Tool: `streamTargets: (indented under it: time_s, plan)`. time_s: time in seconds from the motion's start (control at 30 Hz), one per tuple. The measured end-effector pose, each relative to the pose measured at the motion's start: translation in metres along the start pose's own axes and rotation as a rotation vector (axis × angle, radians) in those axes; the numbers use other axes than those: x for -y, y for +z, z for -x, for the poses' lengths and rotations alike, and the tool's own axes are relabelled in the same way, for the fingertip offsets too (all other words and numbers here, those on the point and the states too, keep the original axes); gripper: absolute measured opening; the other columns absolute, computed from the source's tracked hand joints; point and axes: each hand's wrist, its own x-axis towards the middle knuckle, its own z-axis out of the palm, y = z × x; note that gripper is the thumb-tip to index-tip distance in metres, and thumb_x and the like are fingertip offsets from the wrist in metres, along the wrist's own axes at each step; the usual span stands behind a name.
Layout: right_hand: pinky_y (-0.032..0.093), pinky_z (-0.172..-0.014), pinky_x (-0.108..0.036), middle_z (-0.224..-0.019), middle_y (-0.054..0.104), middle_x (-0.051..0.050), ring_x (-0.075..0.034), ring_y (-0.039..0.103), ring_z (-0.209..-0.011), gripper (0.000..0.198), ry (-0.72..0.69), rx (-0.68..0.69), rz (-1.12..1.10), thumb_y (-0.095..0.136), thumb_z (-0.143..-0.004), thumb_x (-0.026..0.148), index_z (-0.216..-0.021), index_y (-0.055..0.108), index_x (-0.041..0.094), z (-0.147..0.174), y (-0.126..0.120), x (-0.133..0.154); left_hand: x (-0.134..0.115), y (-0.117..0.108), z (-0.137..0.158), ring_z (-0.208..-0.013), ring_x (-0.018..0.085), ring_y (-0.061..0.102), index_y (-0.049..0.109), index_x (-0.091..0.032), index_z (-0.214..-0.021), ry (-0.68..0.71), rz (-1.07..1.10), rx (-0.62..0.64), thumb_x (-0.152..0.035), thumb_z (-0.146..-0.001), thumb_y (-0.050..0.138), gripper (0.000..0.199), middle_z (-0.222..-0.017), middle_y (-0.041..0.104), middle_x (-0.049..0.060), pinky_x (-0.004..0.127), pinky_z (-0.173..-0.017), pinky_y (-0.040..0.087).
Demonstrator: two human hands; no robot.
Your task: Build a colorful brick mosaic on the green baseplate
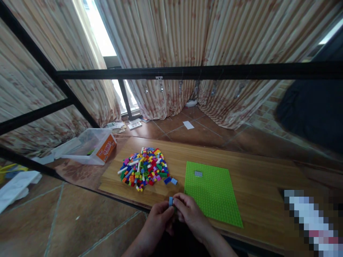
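Note:
A light blue toy brick point(170, 201) is held upright near the front edge of the table, between my two hands. My left hand point(160, 216) pinches it from the left, thumb and fingers closed. From the right, the closed fingertips of my right hand point(187, 210) meet the brick; a small pale piece seems to show at them, too small to name. To the right lies a green baseplate point(214, 194) with one grey brick point(198, 174) on its upper left part. Beyond my hands, a dark blue brick point(167, 180) and a light blue brick point(174, 181) lie side by side.
A heap of mixed bricks point(144, 166) covers the left part of the wooden table point(254, 178). Left of it stands a clear plastic box point(91, 142) with an orange label. A black metal bar point(187, 72) crosses above, before striped curtains point(177, 35). A pixelated patch fills the lower right.

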Motion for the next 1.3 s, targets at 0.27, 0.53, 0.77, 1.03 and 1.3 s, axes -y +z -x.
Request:
streamTargets:
  time_s: [0.27,0.53,0.77,1.03,1.3]
  plan:
    - [0.025,-0.044,-0.020,-0.053,0.042,0.007,-0.008,0.033,-0.046,0.037,-0.149,-0.143,0.137,0.058,-0.078,0.056,-0.077,0.055,0.019,-0.018,-0.006,0.007,-0.003,-0.024,-0.018,-0.042,0.008,0.040,0.056,-0.016,-0.073,0.109,-0.043,-0.184,-0.047,-0.074,0.063,0.031,-0.054,0.046,-0.006,0.021,-0.045,0.036]
    - [0.041,-0.072,-0.033,-0.076,0.063,-0.006,-0.020,0.058,-0.076,0.017,-0.564,-0.454,0.919,0.045,-0.082,0.027,-0.078,0.060,0.019,-0.084,-0.029,0.023,-0.021,-0.033,-0.051,-0.053,0.012,0.044,0.048,-0.019,-0.058,0.411,-0.771,-0.600,-0.025,-0.080,0.053,0.023,-0.052,0.046,-0.003,0.024,-0.055,0.026]
    - [0.046,-0.080,-0.036,-0.092,0.061,-0.009,-0.022,0.058,-0.087,0.022,-0.681,-0.408,0.982,0.040,-0.085,0.022,-0.092,0.061,0.018,-0.097,-0.005,0.008,-0.012,-0.027,-0.061,-0.061,0.015,0.054,0.055,-0.018,-0.078,0.390,-0.788,-0.673,-0.026,-0.081,0.058,0.009,-0.064,0.057,-0.001,0.024,-0.059,0.032]
    - [0.046,-0.091,-0.039,-0.107,0.062,-0.010,-0.022,0.058,-0.102,0.030,-0.764,-0.269,0.909,0.038,-0.086,0.021,-0.107,0.059,0.018,-0.096,-0.001,0.004,-0.009,-0.027,-0.054,-0.066,0.016,0.058,0.055,-0.019,-0.100,0.398,-0.648,-0.632,-0.022,-0.078,0.060,0.023,-0.071,0.062,-0.001,0.026,-0.064,0.039]
    - [0.045,-0.092,-0.041,-0.106,0.063,-0.010,-0.023,0.057,-0.102,0.028,-0.834,-0.253,1.015,0.042,-0.087,0.021,-0.106,0.061,0.018,-0.108,0.015,0.018,0.001,-0.036,-0.036,-0.069,0.016,0.056,0.057,-0.020,-0.101,0.503,-0.574,-0.503,-0.019,-0.080,0.054,0.021,-0.078,0.062,0.001,0.026,-0.066,0.041]
